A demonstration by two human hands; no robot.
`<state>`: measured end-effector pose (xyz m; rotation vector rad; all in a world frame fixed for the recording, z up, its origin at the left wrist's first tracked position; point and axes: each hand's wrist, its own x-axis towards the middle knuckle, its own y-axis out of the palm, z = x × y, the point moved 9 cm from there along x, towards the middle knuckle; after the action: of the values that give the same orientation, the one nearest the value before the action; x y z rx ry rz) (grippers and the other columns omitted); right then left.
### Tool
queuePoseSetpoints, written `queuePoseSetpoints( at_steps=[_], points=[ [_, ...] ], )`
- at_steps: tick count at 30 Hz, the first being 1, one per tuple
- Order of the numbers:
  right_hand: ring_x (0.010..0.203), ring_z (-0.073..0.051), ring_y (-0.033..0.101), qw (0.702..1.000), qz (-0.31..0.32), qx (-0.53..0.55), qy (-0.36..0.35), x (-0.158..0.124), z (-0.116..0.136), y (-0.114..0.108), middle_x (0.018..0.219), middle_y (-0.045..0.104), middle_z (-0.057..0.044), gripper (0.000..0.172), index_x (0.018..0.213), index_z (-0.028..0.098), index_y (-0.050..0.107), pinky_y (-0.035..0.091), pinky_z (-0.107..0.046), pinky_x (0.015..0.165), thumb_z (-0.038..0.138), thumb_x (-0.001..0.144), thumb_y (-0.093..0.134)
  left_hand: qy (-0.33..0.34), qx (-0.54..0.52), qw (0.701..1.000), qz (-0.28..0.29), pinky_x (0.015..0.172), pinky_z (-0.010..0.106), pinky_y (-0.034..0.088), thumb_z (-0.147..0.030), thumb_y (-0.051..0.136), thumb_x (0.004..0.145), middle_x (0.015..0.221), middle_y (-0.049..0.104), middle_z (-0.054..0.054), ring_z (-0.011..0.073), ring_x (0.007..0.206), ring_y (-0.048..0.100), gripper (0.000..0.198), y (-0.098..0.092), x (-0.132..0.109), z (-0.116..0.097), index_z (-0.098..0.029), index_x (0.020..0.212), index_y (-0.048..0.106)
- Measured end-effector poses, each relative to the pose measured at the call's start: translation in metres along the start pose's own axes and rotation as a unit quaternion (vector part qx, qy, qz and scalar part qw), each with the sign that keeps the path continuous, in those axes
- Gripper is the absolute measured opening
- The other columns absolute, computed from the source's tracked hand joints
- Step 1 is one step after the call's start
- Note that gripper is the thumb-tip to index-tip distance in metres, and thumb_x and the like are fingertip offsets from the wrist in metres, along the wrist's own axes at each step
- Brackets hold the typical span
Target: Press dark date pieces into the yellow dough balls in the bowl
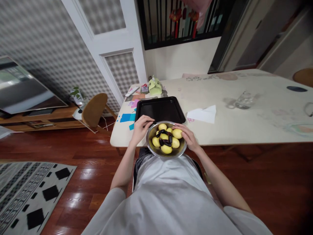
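Observation:
A round metal bowl [152,148] sits above my lap, tilted at the table's near edge. Several yellow lemons [166,149] fill it, with shiny, dark, elongated pieces [167,142] on top whose kind I cannot make out. Over the bowl's right rim comes my right hand [189,137], its fingers and thumb closed around a lemon [177,133] at the right side. My left hand [142,128] is at the bowl's upper left, thumb and fingers pinched together beside the near edge of a black baking tray [160,109]. Whatever may be between those fingertips is too small to tell.
On the white table [244,130] lie a white paper [202,114] and a glass container [244,100]. A green paper-like object [155,86] and a white remote [132,91] are behind the tray. A wooden chair [95,111] stands left of the table.

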<state>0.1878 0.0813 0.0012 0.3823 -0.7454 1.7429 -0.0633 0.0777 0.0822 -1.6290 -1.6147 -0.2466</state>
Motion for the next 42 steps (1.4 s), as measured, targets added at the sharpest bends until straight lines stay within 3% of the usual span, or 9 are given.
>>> queuePoseSetpoints(
  at_steps=[5,10,17,23,25,29,31,34,42],
  points=[
    [0.140,-0.032,0.058,1.000,0.003,0.001,0.004,0.001,-0.001,0.001,0.139,0.071,-0.009,0.045,0.130,0.029,0.074,0.043,-0.054,0.121,0.054,0.108,0.045,0.006,-0.077,0.997,0.005,0.084,0.031,0.063,-0.028,0.066,0.102,0.104,0.070,0.008,0.0190,0.100,0.071,0.013,0.030,-0.005,-0.025,-0.020,0.102,0.077],
    [0.140,-0.032,0.058,1.000,0.003,0.001,0.000,0.001,-0.001,0.001,0.140,0.071,-0.010,0.045,0.130,0.028,0.074,0.044,-0.055,0.121,0.054,0.108,0.045,0.032,-0.054,0.995,0.081,0.090,0.034,0.059,-0.025,0.066,0.102,0.102,0.072,0.009,0.0193,0.100,0.071,0.013,0.050,-0.011,-0.029,-0.019,0.103,0.077],
    [0.140,-0.031,0.058,1.000,0.001,0.002,0.002,0.001,-0.001,0.001,0.140,0.070,-0.010,0.044,0.130,0.029,0.074,0.045,-0.055,0.120,0.053,0.108,0.045,0.024,-0.025,0.992,0.120,0.095,0.036,0.058,-0.028,0.065,0.102,0.107,0.074,0.010,0.0211,0.103,0.071,0.014,0.044,-0.014,-0.030,-0.020,0.107,0.076],
    [0.139,-0.032,0.059,1.000,-0.002,0.007,0.011,0.001,-0.003,0.001,0.142,0.069,-0.011,0.047,0.129,0.028,0.074,0.044,-0.055,0.121,0.057,0.107,0.045,0.000,0.047,0.995,0.087,0.101,0.040,0.056,-0.022,0.050,0.106,0.112,0.074,0.012,0.0226,0.109,0.070,0.026,0.027,0.014,0.020,-0.018,0.111,0.075],
    [0.139,-0.032,0.059,1.000,-0.004,0.008,0.009,0.001,-0.003,0.000,0.144,0.068,-0.011,0.046,0.129,0.028,0.074,0.044,-0.055,0.121,0.056,0.107,0.045,-0.015,0.059,0.989,0.131,0.107,0.044,0.054,-0.019,0.050,0.104,0.120,0.075,0.013,0.0241,0.114,0.070,0.028,0.033,0.029,0.048,-0.017,0.116,0.075],
    [0.140,-0.031,0.058,1.000,-0.001,0.011,0.006,0.000,-0.003,0.001,0.142,0.069,-0.009,0.043,0.131,0.029,0.073,0.044,-0.055,0.120,0.053,0.107,0.046,-0.032,-0.013,0.947,0.318,0.114,0.044,0.051,-0.025,0.059,0.101,0.132,0.075,0.013,0.0260,0.127,0.069,0.027,0.067,0.041,0.083,-0.016,0.119,0.077],
    [0.139,-0.031,0.058,1.000,0.001,0.011,0.005,0.000,-0.003,0.002,0.141,0.070,-0.010,0.043,0.131,0.029,0.073,0.045,-0.055,0.120,0.053,0.108,0.046,-0.046,-0.047,0.921,0.385,0.108,0.041,0.055,-0.030,0.062,0.100,0.130,0.077,0.013,0.0257,0.122,0.071,0.029,0.081,0.038,0.090,-0.016,0.119,0.078],
    [0.139,-0.031,0.059,1.000,0.000,0.011,0.005,0.001,-0.003,0.002,0.143,0.069,-0.010,0.044,0.131,0.028,0.073,0.045,-0.055,0.120,0.054,0.108,0.046,-0.068,-0.044,0.904,0.420,0.098,0.036,0.059,-0.033,0.063,0.099,0.121,0.080,0.012,0.0246,0.109,0.075,0.031,0.089,0.035,0.096,-0.014,0.118,0.078],
    [0.139,-0.032,0.059,1.000,-0.004,0.016,0.006,0.001,-0.004,0.002,0.142,0.070,-0.010,0.045,0.129,0.028,0.075,0.047,-0.055,0.118,0.055,0.107,0.046,-0.036,0.048,0.930,0.362,0.095,0.032,0.057,-0.016,0.063,0.093,0.106,0.079,0.011,0.0204,0.100,0.073,0.018,0.062,0.035,0.095,-0.015,0.102,0.079]
  ],
)
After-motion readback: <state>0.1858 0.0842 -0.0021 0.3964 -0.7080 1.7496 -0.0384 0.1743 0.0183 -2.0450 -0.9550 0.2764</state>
